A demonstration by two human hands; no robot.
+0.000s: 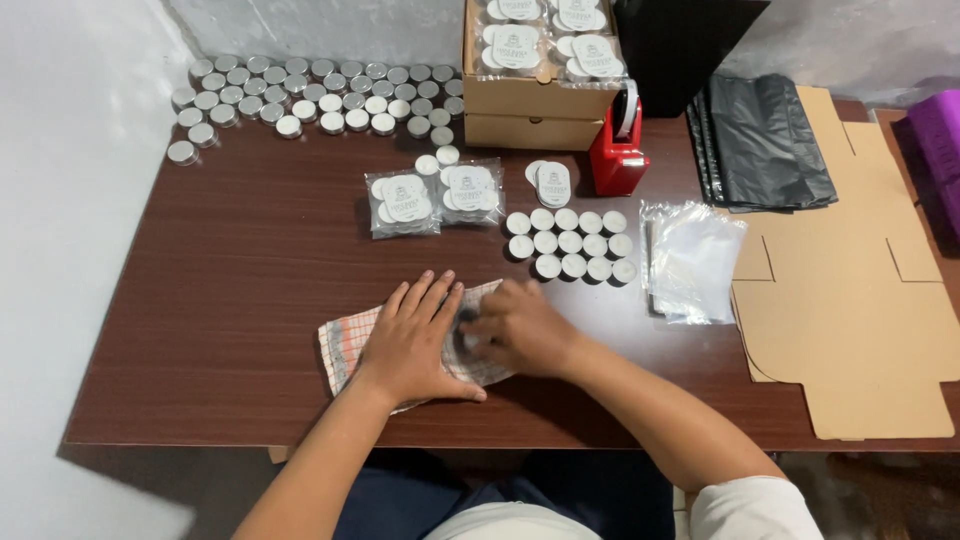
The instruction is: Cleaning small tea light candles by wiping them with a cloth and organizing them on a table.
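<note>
Left hand (415,335) flat on checked cloth (345,340), right hand (520,330) curled beside it, its grip unclear, clear bags (405,200) holding white tealights, open cardboard box (530,100) filled with packed bags, dark counter (240,280)

We seem to be looking at a small packing station, probably in a home workshop. On the dark brown wooden table (230,300) we see rows of small round metal-cupped tealight candles (320,95), clear plastic packets of filled candles (432,198), a stack of empty clear plastic bags (692,262), a red tape dispenser (618,150), flat unfolded brown cardboard boxes (850,310), an open brown cardboard carton of packed sets (535,95) and folded black plastic bags (765,140). Plain whitish walls (80,150) close in the corner.
</note>
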